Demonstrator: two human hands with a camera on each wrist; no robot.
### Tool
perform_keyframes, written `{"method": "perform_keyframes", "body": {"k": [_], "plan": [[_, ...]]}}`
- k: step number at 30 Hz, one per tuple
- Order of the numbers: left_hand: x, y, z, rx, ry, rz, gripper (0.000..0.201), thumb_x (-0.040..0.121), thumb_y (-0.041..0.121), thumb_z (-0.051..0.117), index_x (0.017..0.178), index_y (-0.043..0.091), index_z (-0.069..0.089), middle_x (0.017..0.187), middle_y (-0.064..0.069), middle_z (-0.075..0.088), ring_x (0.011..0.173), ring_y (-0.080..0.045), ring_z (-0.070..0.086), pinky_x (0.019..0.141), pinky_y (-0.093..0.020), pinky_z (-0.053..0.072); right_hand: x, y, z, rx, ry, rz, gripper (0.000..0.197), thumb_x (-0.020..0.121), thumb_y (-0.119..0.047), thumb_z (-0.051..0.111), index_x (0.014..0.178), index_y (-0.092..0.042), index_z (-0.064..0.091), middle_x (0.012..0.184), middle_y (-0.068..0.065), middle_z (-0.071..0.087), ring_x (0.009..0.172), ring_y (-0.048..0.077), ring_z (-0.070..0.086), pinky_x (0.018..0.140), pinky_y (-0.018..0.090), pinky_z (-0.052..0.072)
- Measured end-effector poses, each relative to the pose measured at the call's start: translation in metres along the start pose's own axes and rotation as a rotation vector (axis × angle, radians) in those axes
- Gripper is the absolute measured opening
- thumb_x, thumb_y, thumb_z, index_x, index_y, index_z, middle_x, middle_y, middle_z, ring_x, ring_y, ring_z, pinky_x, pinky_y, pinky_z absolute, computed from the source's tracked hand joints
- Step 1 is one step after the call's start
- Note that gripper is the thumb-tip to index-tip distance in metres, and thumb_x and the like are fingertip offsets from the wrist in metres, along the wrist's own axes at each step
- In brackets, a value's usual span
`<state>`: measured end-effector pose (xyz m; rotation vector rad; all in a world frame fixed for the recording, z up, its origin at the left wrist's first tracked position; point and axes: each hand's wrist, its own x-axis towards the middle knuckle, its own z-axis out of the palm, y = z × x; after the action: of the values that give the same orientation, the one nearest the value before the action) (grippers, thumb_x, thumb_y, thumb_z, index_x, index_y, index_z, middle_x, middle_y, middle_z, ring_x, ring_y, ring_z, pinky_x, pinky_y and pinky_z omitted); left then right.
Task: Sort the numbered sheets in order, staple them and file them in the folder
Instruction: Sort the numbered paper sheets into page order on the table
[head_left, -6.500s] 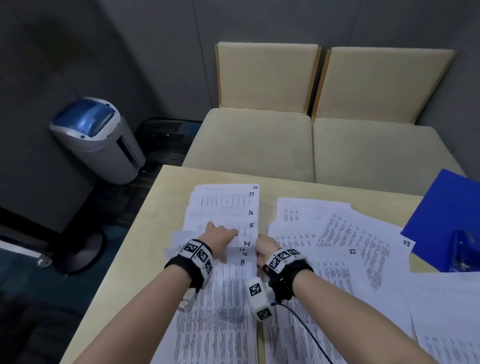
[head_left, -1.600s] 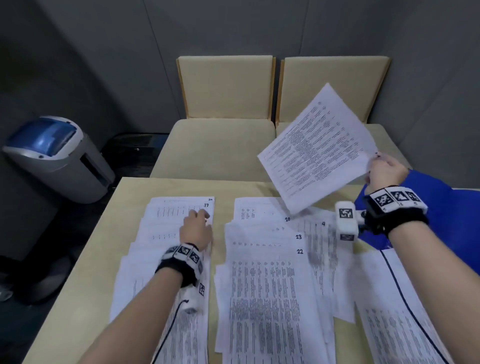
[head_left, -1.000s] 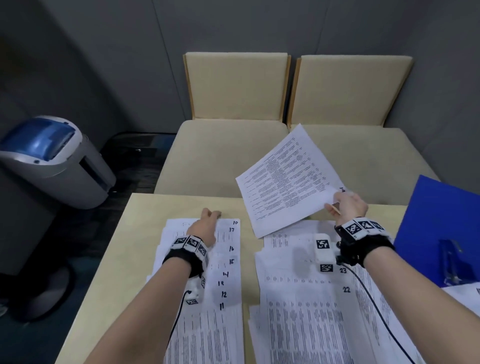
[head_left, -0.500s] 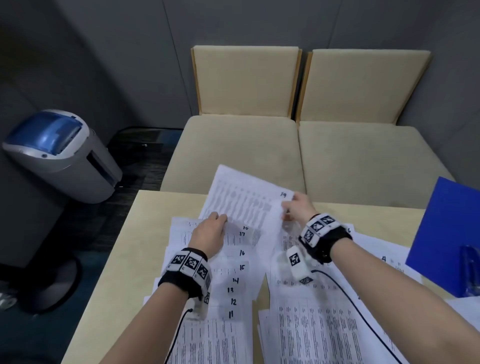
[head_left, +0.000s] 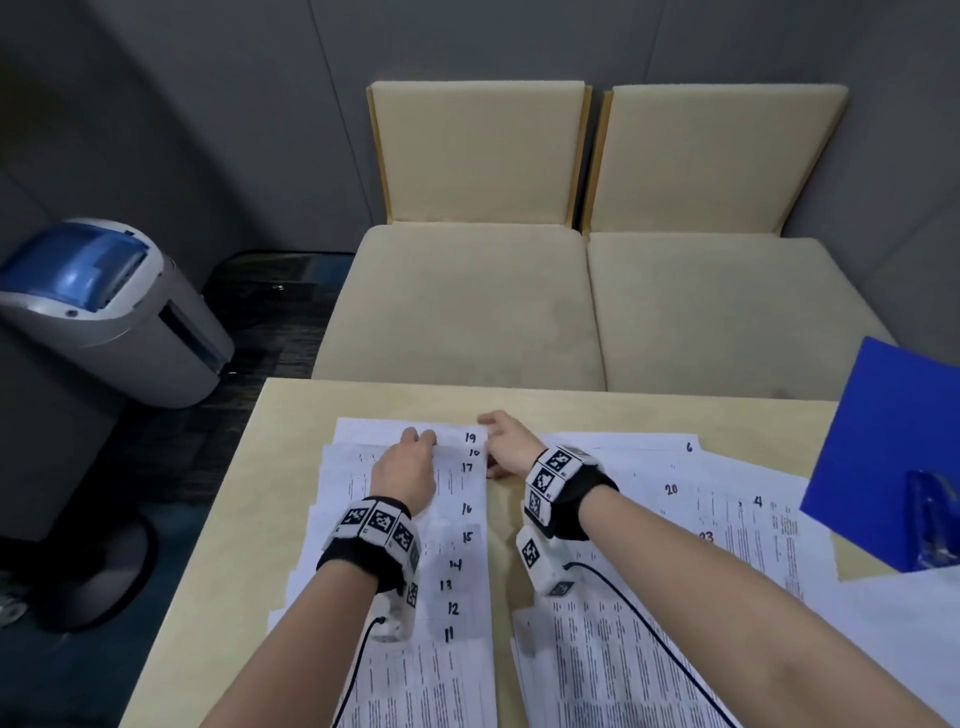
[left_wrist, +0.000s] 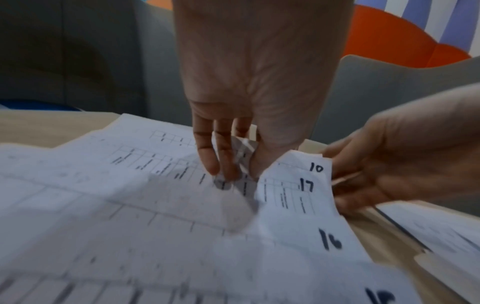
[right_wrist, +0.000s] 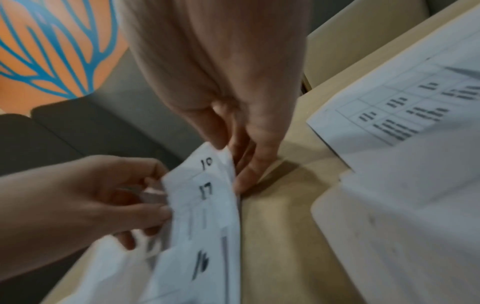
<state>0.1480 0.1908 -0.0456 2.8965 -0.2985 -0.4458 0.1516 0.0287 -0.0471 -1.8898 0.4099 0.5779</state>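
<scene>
both hands (head_left: 457, 457) pinch the fanned stack's (head_left: 457, 525) far end; sheet 19 (head_left: 415, 431) lies beyond sheet 17, long axis toward the person.

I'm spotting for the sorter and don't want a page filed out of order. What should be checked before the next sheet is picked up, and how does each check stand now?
1. Sheet 19 lies at the far end of the left stack: ok.
2. Numbers 11 to 17 run in order up that stack: ok.
3. The sheet marked 10, between 17 and 19, may be a badly written 18: cannot tell.
4. Left hand free: not ok, it pinches the stack's paper.
5. Right hand free: not ok, its grip is on the stack's right edge.
6. Sheet 20 visible in the right pile: ok.
</scene>
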Motion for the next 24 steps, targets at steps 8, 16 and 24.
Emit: {"method": "perform_keyframes", "body": {"k": [8,16,24], "plan": [[-0.031,0.050,0.002,-0.052,0.176,0.233,0.031,0.097,0.019,0.045,0.126,0.013,0.051,0.121,-0.009,0.052,0.095,-0.027,0.058,0.076,-0.036,0.047,-0.076,0.058,-0.082,0.179,0.253,-0.136,0.027,0.095,0.001,0.042,0.099,-0.013,0.064,0.104,0.005,0.059,0.082,0.014,0.054,0.065,0.028,0.050],[-0.078,0.121,0.055,-0.139,0.022,0.223,0.043,0.095,0.024,0.048,0.136,0.015,0.039,0.135,-0.005,0.041,0.122,-0.024,0.041,0.096,-0.037,0.045,-0.176,0.187,-0.155,-0.021,0.520,0.257,0.015,0.093,-0.011,0.047,0.100,-0.014,0.061,0.101,0.011,0.063,0.081,0.027,0.059,0.064,0.029,0.046],[-0.065,0.129,0.062,0.099,-0.053,0.135,0.055,0.086,0.017,0.061,0.134,0.016,0.034,0.132,-0.010,0.039,0.118,-0.026,0.042,0.096,-0.039,0.046,-0.205,0.213,-0.128,-0.126,0.363,0.169,0.032,0.081,-0.014,0.069,0.109,-0.016,0.055,0.081,0.002,0.047,0.069,0.014,0.046,0.056,0.022,0.036]]}}
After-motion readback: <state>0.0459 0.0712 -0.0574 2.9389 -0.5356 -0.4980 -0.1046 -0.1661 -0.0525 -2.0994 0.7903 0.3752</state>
